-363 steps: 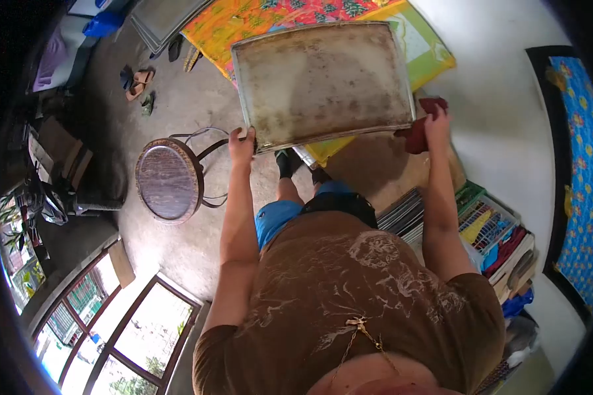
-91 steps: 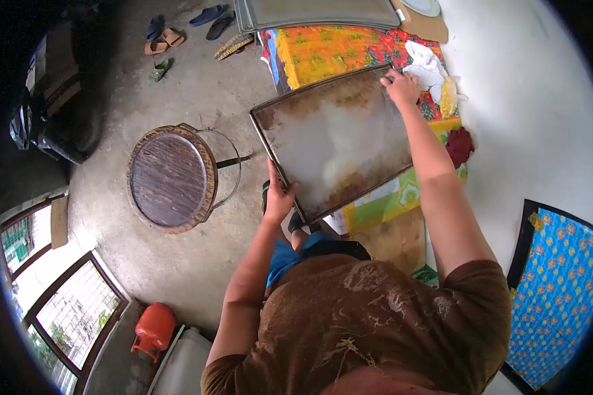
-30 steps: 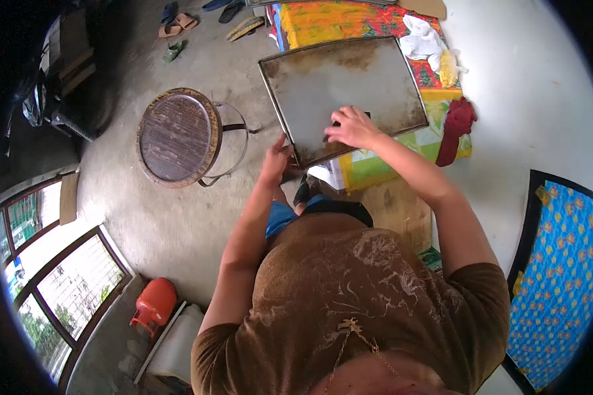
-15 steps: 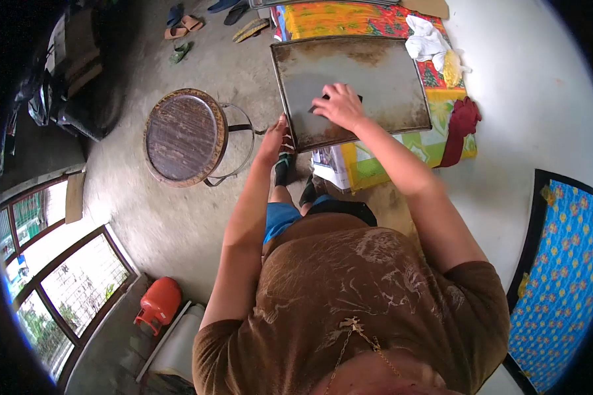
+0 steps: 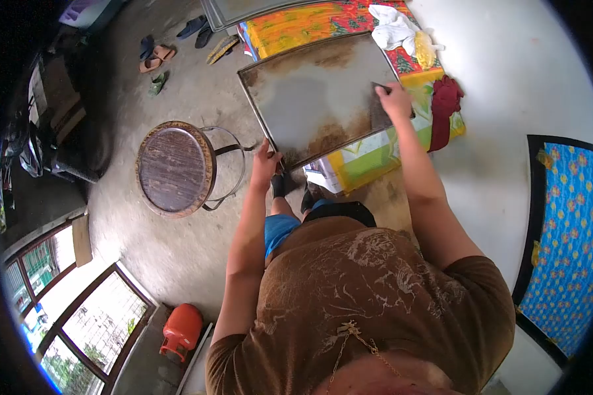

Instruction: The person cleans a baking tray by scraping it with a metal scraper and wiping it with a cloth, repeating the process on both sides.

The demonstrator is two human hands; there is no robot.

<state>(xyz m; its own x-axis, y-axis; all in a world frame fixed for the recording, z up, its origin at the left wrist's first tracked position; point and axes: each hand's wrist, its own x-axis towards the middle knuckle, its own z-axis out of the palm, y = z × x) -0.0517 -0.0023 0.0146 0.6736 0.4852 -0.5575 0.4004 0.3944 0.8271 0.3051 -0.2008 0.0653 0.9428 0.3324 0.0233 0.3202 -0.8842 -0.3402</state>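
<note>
A large metal tray (image 5: 293,108) with a raised rim and brown stains lies tilted across a cloth-covered surface. My left hand (image 5: 265,163) is closed on its near left corner. Over the right side of the tray, my right hand (image 5: 395,103) grips a dark flat piece (image 5: 377,86) against the metal; most of that piece is hidden under the fingers, and I cannot make out its kind. Brown stains show along the tray's far and near edges, while its middle is greyer.
Left of the tray stands a round wooden stool (image 5: 176,170). White cloth (image 5: 394,27), a yellow bundle (image 5: 425,50) and a dark red cloth (image 5: 445,108) lie along the right. Another tray (image 5: 244,9) is at the back. Slippers (image 5: 157,58) and an orange gas cylinder (image 5: 182,328) are on the floor.
My right hand has moved from the tray's middle to its right side with the dark piece. The view has shifted, and my left hand stays at the near left corner.
</note>
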